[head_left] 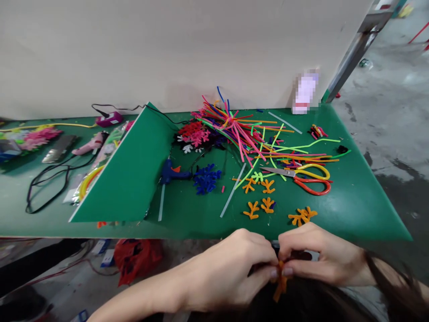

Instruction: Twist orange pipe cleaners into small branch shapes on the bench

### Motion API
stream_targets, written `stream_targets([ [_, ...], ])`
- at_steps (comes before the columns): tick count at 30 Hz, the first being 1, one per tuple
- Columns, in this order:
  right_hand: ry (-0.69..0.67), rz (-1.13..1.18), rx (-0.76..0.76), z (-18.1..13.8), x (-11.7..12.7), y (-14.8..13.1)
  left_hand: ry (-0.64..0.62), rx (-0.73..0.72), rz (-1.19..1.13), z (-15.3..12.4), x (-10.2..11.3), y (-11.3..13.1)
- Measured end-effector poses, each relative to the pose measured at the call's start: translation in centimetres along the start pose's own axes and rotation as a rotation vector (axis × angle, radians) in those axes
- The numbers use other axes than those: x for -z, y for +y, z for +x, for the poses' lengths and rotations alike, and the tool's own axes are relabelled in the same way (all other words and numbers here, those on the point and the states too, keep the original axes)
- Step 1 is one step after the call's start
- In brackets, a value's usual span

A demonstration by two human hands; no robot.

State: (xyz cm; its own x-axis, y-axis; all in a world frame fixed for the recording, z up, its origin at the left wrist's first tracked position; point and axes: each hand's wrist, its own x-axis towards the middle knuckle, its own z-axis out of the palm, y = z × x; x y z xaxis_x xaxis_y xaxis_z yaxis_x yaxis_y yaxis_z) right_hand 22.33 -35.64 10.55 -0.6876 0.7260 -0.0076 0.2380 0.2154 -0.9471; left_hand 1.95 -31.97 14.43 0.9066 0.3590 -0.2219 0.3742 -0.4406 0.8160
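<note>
My left hand (241, 264) and my right hand (321, 255) meet at the front edge of the table. Both are closed, fingertips pinching an orange pipe cleaner piece (280, 286) between them. Its lower end hangs below the fingers; dark hair covers part of the view there. Just beyond lie several branched orange pipe cleaner pieces (251, 210), with a pair of them (301, 216) close to my right hand. Scissors (301, 174) with one yellow and one red handle rest open farther back, beside a small light green branched piece (258, 177).
A heap of colourful pipe cleaners (231, 125) spreads across the back. A blue glue gun (174, 172) stands near blue branched pieces (207, 179) and a clear glue stick (233, 190). A green board (124, 179) rises at left, with a black cable (47, 172) beyond it.
</note>
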Motion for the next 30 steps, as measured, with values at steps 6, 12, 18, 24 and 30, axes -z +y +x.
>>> stream_targets([
  [6,0.161,-0.070,0.022,-0.3,-0.8,-0.4,0.084,0.029,0.085,-0.3,-0.1,0.1],
  [12,0.281,-0.085,0.034,-0.9,-1.4,-0.7,0.301,-0.132,0.235,-0.1,-1.6,-0.2],
  [18,0.525,-0.088,0.162,-0.8,-2.4,-0.8,0.550,-0.364,0.370,0.6,-2.8,-0.8],
  [24,0.786,-0.053,0.162,-0.7,-4.1,-0.2,0.708,-0.199,0.040,0.8,-3.5,-0.9],
  [30,0.677,0.019,0.107,-0.4,-3.2,0.1,0.719,-0.084,-0.172,0.7,-4.9,-1.2],
])
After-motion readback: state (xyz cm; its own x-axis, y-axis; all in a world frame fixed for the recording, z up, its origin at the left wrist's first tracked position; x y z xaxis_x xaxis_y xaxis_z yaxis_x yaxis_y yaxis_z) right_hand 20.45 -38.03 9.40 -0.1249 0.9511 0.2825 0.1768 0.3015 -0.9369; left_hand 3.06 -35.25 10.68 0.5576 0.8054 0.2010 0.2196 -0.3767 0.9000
